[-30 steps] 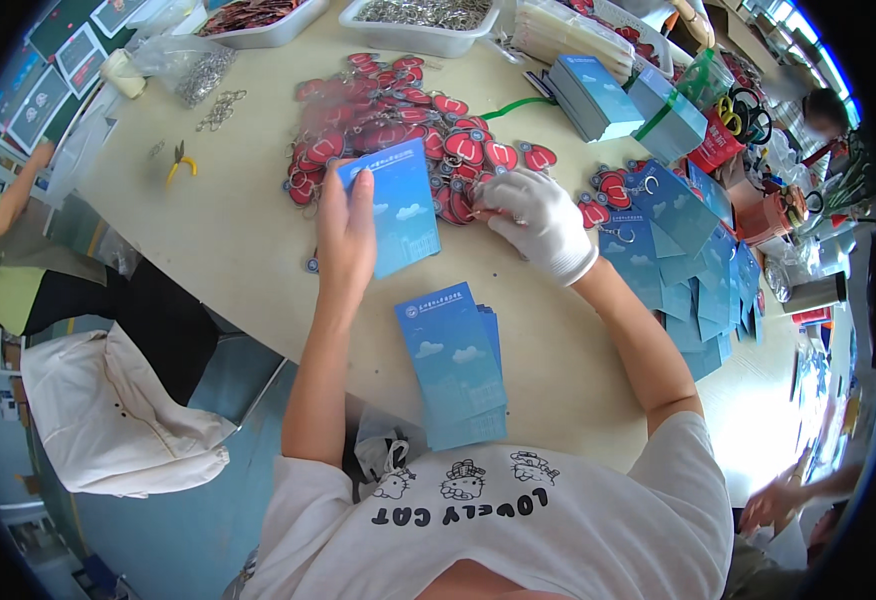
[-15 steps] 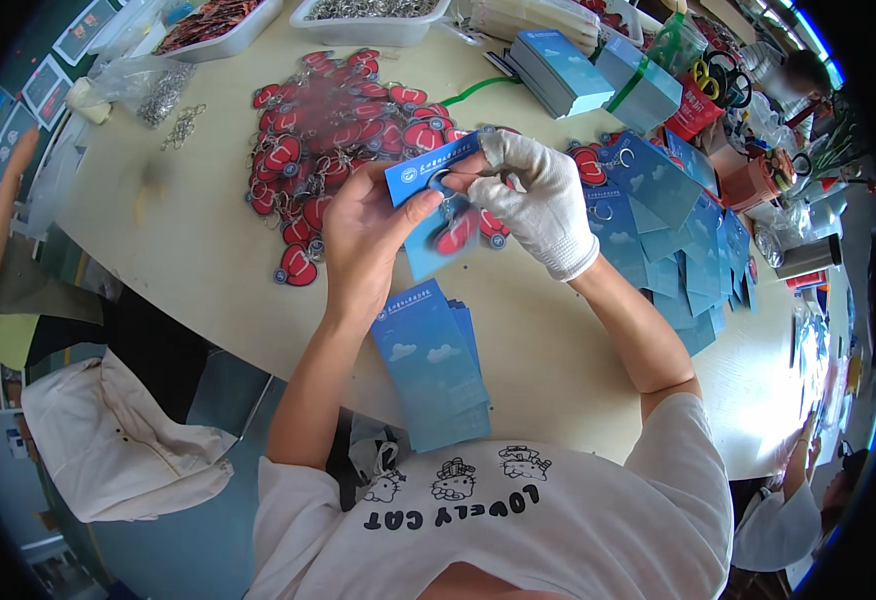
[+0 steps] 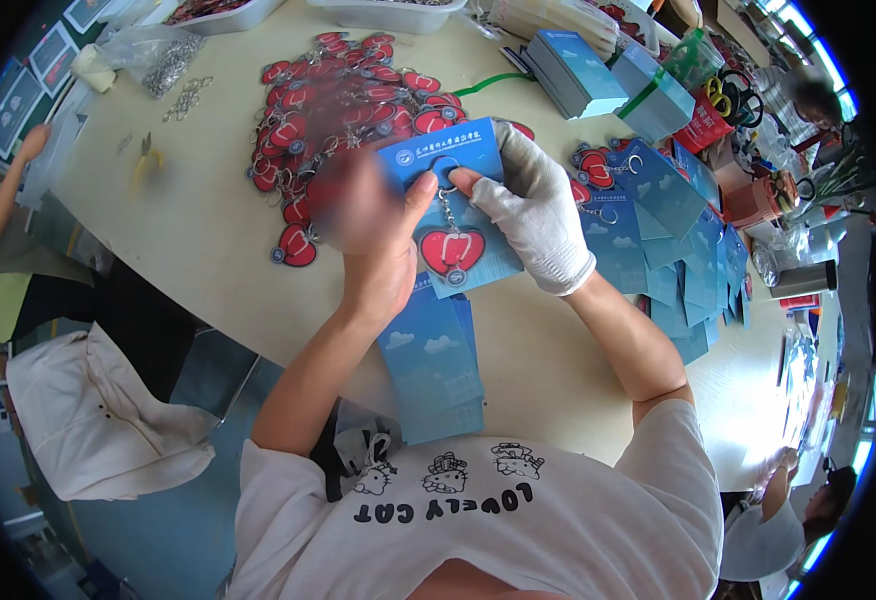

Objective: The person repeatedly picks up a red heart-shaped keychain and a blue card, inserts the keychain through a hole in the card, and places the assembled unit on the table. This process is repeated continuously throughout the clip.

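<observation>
Between my two hands a blue card (image 3: 485, 228) is held upright, its white cloud print facing me. A red heart-shaped keychain (image 3: 452, 252) hangs by its chain against the card's front, its metal ring lying near the top. My bare left hand (image 3: 383, 255) grips the card's left edge, thumb at the ring; its fingers are partly blurred. My right hand (image 3: 538, 205), in a white glove with the thumb tip bare, pinches the right side, thumb also at the ring. Below the hands lies a stack of similar blue cards (image 3: 430, 375).
Beyond my left hand spreads a heap of red keychains (image 3: 293, 130). Blue cards with keychains (image 3: 668, 195) pile up at the right. Card stacks (image 3: 576, 75), a red scissors holder (image 3: 703, 120), yellow-handled pliers (image 3: 145, 160) and white bins (image 3: 388, 14) stand around. Other people work at both sides.
The card has turned to face me more squarely and moved slightly right. The keychain, blurred before, now hangs still and flat against it. Both thumbs have come onto the ring.
</observation>
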### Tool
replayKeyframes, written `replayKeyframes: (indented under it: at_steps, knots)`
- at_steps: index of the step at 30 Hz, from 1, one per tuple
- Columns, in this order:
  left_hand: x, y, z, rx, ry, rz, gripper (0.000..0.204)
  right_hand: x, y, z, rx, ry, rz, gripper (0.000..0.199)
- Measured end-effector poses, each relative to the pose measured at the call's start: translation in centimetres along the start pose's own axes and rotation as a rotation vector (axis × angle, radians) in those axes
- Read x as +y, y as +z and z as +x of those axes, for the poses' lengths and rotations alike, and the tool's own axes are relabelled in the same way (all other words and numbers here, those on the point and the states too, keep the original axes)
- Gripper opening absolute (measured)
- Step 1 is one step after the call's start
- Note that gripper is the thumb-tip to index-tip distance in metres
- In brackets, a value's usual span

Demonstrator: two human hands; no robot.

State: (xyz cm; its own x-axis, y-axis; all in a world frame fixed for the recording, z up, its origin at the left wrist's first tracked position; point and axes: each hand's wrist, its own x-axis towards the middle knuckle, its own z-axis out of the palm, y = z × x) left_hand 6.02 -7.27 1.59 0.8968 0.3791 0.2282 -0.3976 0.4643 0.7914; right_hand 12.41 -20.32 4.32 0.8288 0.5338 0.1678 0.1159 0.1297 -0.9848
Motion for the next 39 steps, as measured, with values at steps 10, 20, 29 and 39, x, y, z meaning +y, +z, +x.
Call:
replayKeyframes:
  at_steps: [10,20,29,39]
  knots:
    - [-0.4,-0.2,-0.3,-0.061,0.04,0.034,0.035,0.1,-0.5,0.0,-0.02,-0.018,-0.131,0.029]
    - [0.0,-0.5,-0.3,-0.112,-0.051,0.118,0.014,-2.1,-1.5,-0.1,-0.097,0.013,-0.181,0.045]
    - [1.4,-1.0,0.1,-0.126,0.127,0.434,0.013,-2.7,-4.1,0.7,-0.122,-0.026,-0.237,0.047]
    - [3.3,-5.4,-8.1,-0.173,-0.068,1.31,0.034,-3.3,-15.4,1.6,0.273,-0.397,-1.533,0.043]
